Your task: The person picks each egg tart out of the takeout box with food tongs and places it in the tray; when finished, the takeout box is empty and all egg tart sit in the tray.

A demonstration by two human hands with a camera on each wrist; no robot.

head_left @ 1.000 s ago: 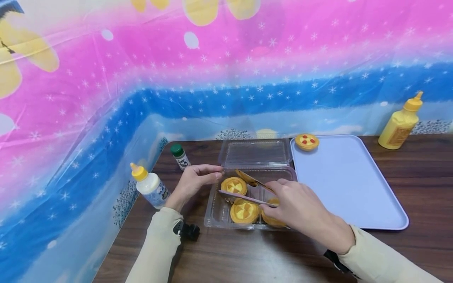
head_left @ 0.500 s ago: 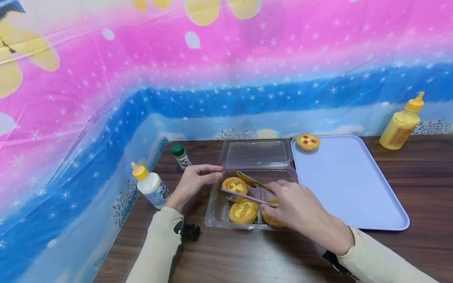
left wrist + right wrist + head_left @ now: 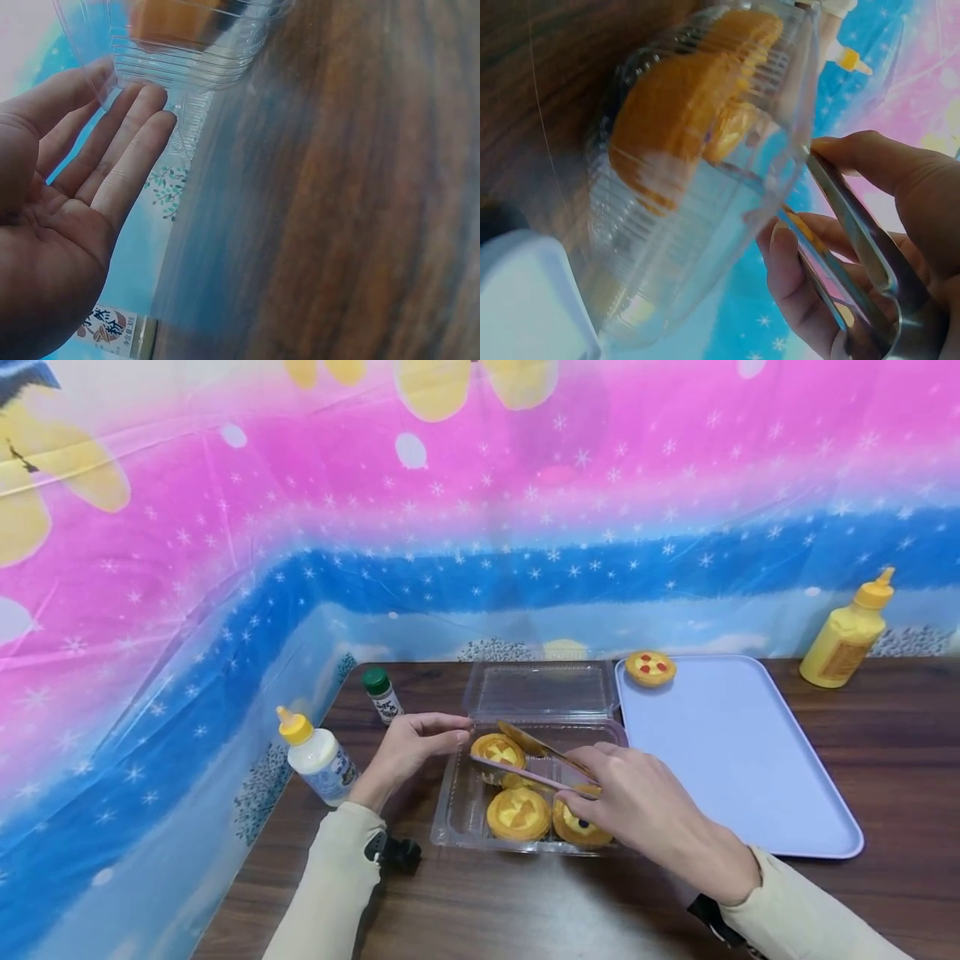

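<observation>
In the head view, a clear plastic clamshell box (image 3: 450,827) lies with its lid (image 3: 542,689) folded back. Inside are a rear left egg tart (image 3: 498,750), a front left egg tart (image 3: 518,814) and a front right tart (image 3: 577,825) with a dark dot, partly covered by my right hand (image 3: 637,797). That hand grips metal tongs (image 3: 862,232), whose arms stand apart on either side of the rear left tart. With thumb and fingertips, my left hand (image 3: 412,745) pinches the box's rear left rim; the left wrist view has its other fingers fairly straight (image 3: 124,161).
A pale lavender tray (image 3: 735,752) lies right of the box, bearing a tart with red dots (image 3: 650,668) at its far left corner. A yellow squeeze bottle (image 3: 843,635) stands behind right. At left are a white squeeze bottle (image 3: 322,764) and a green-capped shaker (image 3: 382,695).
The near arm of the tongs has shifted slightly back toward the rear left tart, narrowing the gap. More of the front right tart shows. My left hand stays at the box's rim.
</observation>
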